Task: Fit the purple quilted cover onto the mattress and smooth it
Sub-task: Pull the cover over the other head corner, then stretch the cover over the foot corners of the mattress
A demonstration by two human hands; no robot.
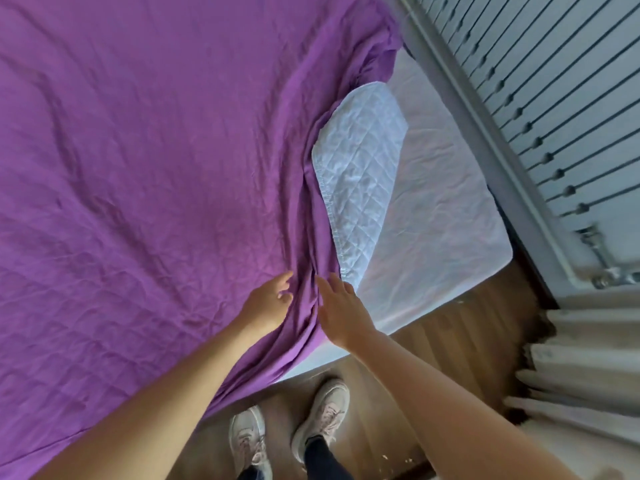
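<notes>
The purple quilted cover (156, 161) lies wrinkled over most of the mattress. Its right edge is bunched into folds, leaving a strip of white quilted pad (363, 174) and the white mattress corner (436, 223) bare. My left hand (268, 303) rests on the purple cloth just left of the bunched fold, fingers loosely curled and holding nothing that I can see. My right hand (341, 311) is flat with fingers apart, touching the fold's right side near the mattress edge.
A grey bed frame rail (491, 140) and a white slatted wall (554, 81) run along the right. Wooden floor (450, 341) shows below the mattress, with my two white shoes (287, 431) on it. Pale pleated curtains (585, 362) hang at lower right.
</notes>
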